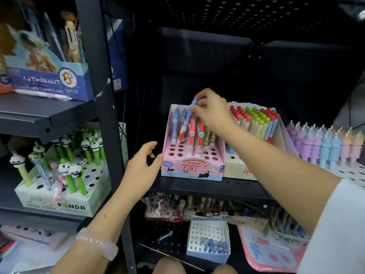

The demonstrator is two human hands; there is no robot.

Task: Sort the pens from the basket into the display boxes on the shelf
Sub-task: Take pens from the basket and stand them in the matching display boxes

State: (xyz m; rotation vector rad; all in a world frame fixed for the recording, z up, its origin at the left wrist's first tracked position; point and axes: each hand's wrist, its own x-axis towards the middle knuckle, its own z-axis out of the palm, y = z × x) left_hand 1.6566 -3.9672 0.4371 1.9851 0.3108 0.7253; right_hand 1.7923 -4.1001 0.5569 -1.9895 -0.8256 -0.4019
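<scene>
Two fingertips of the right hand (212, 110) pinch a slim blue pen (192, 107) above the pink cardboard box (192, 171).

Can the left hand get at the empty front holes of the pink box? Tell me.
Probably yes. The left hand rests open by the pink box's left front corner, and nothing stands over the empty front-left holes; the right hand works higher, pinching a blue pen.

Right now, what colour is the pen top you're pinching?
Blue pen, in the right hand; head view.
</scene>
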